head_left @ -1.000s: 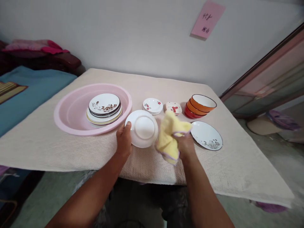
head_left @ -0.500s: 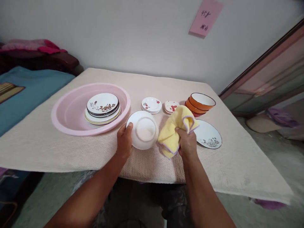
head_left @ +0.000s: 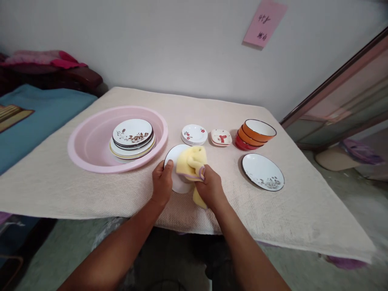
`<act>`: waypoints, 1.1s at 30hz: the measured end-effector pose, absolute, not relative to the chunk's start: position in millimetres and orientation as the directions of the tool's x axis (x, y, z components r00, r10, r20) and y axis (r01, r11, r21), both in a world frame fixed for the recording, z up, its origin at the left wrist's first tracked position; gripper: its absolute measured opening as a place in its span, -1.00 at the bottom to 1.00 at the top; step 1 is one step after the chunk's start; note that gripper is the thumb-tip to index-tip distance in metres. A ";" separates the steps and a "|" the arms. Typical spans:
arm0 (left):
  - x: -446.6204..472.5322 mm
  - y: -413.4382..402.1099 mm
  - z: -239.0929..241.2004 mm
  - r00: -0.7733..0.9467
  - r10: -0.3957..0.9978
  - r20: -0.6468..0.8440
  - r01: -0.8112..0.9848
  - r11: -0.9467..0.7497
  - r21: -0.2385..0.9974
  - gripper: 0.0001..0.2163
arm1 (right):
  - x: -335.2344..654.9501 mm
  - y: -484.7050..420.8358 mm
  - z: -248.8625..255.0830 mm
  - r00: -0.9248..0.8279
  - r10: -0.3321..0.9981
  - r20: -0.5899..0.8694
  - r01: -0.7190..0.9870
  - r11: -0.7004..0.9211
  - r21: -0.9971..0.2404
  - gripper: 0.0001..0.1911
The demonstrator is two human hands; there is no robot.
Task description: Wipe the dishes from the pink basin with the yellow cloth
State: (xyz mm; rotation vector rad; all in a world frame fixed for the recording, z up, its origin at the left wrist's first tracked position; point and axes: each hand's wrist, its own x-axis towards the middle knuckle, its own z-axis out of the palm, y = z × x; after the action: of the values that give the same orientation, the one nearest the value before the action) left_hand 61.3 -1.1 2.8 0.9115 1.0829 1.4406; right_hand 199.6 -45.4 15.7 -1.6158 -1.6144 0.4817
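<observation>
My left hand (head_left: pixel 162 182) grips the left edge of a white plate (head_left: pixel 179 186), thumb on the face turned toward me. That face is the underside, as its foot ring showed a moment ago. In my right hand (head_left: pixel 210 188) is a bunched yellow cloth (head_left: pixel 190 161) with purple edging, pressed against the plate and covering much of its right half. Behind the plate stands a stack of small plates (head_left: pixel 194 134) with red flowers. To the left, a pink basin (head_left: pixel 87 159) holds a stack of plates, the top one (head_left: pixel 132 131) with brown flowers.
Small squarish dishes (head_left: pixel 221 137) sit right of the flowered stack. Orange and red bowls (head_left: pixel 251 135) are nested beyond them, with flower-patterned plates (head_left: pixel 263 171) in front. The cloth-covered table (head_left: pixel 121 198) meets a wall bearing a pink note (head_left: pixel 264 24).
My right hand has brought the yellow cloth leftward from beside the plate onto its underside. The plates at the right, partly hidden before, now show fully. My left hand keeps its hold.
</observation>
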 end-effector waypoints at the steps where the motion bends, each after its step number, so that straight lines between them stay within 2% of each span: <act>1: 60.0 0.9 3.6 -0.166 0.986 -0.011 -0.293 -0.038 0.955 -0.75 | 198.3 -46.8 16.0 0.088 0.969 0.231 0.632 0.125 -0.765 -0.69; 3: 58.3 4.3 5.1 -0.197 0.980 0.007 -0.291 -0.065 0.954 -0.74 | 198.7 -48.5 15.3 0.050 0.979 0.198 0.612 0.126 -0.780 -0.71; 5: 57.9 6.2 6.0 -0.198 0.980 0.020 -0.290 -0.078 0.954 -0.73 | 204.1 -47.6 12.2 0.085 0.979 0.187 0.666 0.084 -0.741 -0.73; 7: 58.2 6.5 6.5 -0.181 0.983 0.030 -0.282 -0.081 0.956 -0.74 | 214.8 -44.6 7.1 0.192 0.959 0.207 0.735 -0.001 -0.678 -0.77; 9: 58.4 5.7 7.0 -0.171 0.985 0.036 -0.274 -0.082 0.958 -0.75 | 229.4 -40.8 1.9 0.332 0.916 0.225 0.734 -0.101 -0.672 -0.79; 12: 57.8 4.3 7.9 -0.162 0.986 0.030 -0.269 -0.073 0.961 -0.75 | 252.1 -36.3 -1.1 0.539 0.819 0.195 0.554 -0.170 -0.815 -0.71; 15: 57.3 4.2 7.9 -0.147 0.989 0.017 -0.273 -0.057 0.960 -0.74 | 264.3 -33.9 2.7 0.676 0.718 0.165 0.357 -0.123 -0.926 -0.64; 17: 57.9 4.8 7.2 -0.142 0.990 0.012 -0.274 -0.051 0.960 -0.74 | 262.0 -33.9 6.5 0.704 0.693 0.158 0.299 -0.086 -0.950 -0.62; 19: 59.2 5.3 6.7 -0.145 0.989 0.020 -0.267 -0.058 0.962 -0.75 | 250.8 -36.0 10.1 0.667 0.719 0.196 0.313 -0.032 -0.949 -0.60; 21: 60.7 4.9 7.1 -0.141 0.990 0.030 -0.257 -0.065 0.964 -0.75 | 233.5 -40.5 13.3 0.560 0.775 0.292 0.409 0.047 -0.911 -0.61; 24: 61.4 2.6 9.4 -0.122 0.991 0.059 -0.212 -0.084 0.974 -0.76 | 207.9 -48.4 17.8 0.248 0.879 0.407 0.666 0.150 -0.730 -0.64; 26: 60.6 0.7 10.8 -0.109 0.991 0.082 -0.169 -0.100 0.981 -0.75 | 199.2 -50.9 19.9 0.108 0.921 0.375 0.770 0.162 -0.617 -0.59; 28: 59.5 -0.9 10.9 -0.096 0.991 0.093 -0.141 -0.106 0.984 -0.74 | 199.7 -49.9 20.1 0.086 0.938 0.337 0.823 0.124 -0.555 -0.56; 30: 58.7 -2.0 9.7 -0.079 0.993 0.092 -0.143 -0.102 0.984 -0.74 | 206.5 -46.6 18.1 0.134 0.937 0.323 0.848 0.060 -0.526 -0.55; 33: 58.2 -2.5 8.1 -0.067 0.993 0.098 -0.157 -0.107 0.982 -0.75 | 215.4 -41.7 12.2 0.201 0.922 0.330 0.841 0.010 -0.541 -0.56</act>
State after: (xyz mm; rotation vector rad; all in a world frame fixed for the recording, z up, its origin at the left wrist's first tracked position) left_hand 58.2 -2.5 8.1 1.1339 1.0807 1.3998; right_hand 215.4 -41.7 12.2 -1.8325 -1.6444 0.1604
